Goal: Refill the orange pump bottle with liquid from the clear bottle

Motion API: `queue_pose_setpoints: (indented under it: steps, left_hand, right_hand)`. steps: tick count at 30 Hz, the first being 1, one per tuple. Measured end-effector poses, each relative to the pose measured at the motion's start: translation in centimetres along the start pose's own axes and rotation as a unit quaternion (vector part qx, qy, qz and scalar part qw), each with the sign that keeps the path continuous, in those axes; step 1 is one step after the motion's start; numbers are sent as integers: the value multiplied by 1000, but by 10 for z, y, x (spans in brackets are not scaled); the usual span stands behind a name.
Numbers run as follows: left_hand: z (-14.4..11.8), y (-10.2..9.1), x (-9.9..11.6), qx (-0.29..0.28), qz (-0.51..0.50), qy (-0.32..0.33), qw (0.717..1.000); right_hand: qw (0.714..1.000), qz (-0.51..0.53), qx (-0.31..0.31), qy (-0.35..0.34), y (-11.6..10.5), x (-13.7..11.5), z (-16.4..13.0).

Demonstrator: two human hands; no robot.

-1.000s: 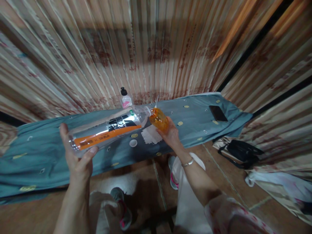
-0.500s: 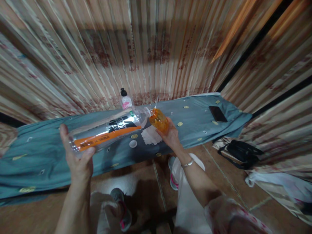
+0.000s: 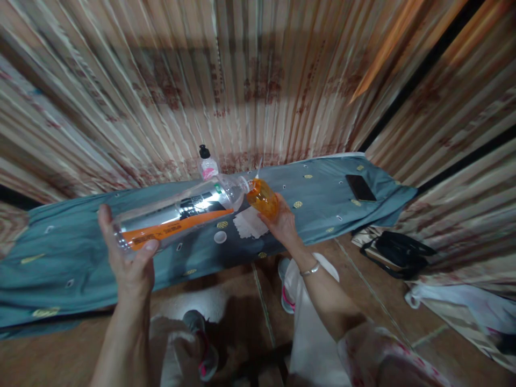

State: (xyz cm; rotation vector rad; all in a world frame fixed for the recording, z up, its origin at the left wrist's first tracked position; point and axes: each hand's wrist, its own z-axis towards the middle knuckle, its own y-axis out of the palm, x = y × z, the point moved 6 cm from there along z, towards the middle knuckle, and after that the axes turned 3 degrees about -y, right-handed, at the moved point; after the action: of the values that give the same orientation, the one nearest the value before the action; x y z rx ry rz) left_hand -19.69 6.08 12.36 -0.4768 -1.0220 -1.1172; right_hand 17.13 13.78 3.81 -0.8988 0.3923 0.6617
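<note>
The left hand point(image 3: 131, 258) is cupping the base of a large clear plastic bottle point(image 3: 177, 217), thumb and fingers wrapped partway round it, and is holding it tipped almost level above the cloth-covered table point(image 3: 322, 199). The bottle's neck is meeting the mouth of a small orange bottle point(image 3: 263, 196), which the right hand point(image 3: 284, 226) is gripping from below with its fingers closed round the body. Both bottles are hanging over the near edge of the table, just above a white lace mat point(image 3: 250, 223). Open cloth is lying to the left and right of the hands. A small pump bottle point(image 3: 207, 164) is standing at the far edge against the striped curtain point(image 3: 242, 80), partly hidden by the big bottle's shoulder. A dark phone point(image 3: 360, 187) is lying well apart near the right end. Whether liquid is passing between the necks is hard to make out.
</note>
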Motion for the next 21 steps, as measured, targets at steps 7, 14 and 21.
queue_pose_setpoints:
  steps: [7, 14, 21]
  left_hand:
    - [-1, 1, 0, -10, 7, 4, 1000]
    - [-1, 1, 2, -12, 20, 13, 1000]
    - [-1, 3, 3, -6, 21, -1, 1000]
  right_hand:
    - [1000, 3, 0, -1, 0, 1, 0]
    - [1000, 12, 0, 6, 1, 2, -1]
    - [1000, 13, -3, 11, -1, 0, 0]
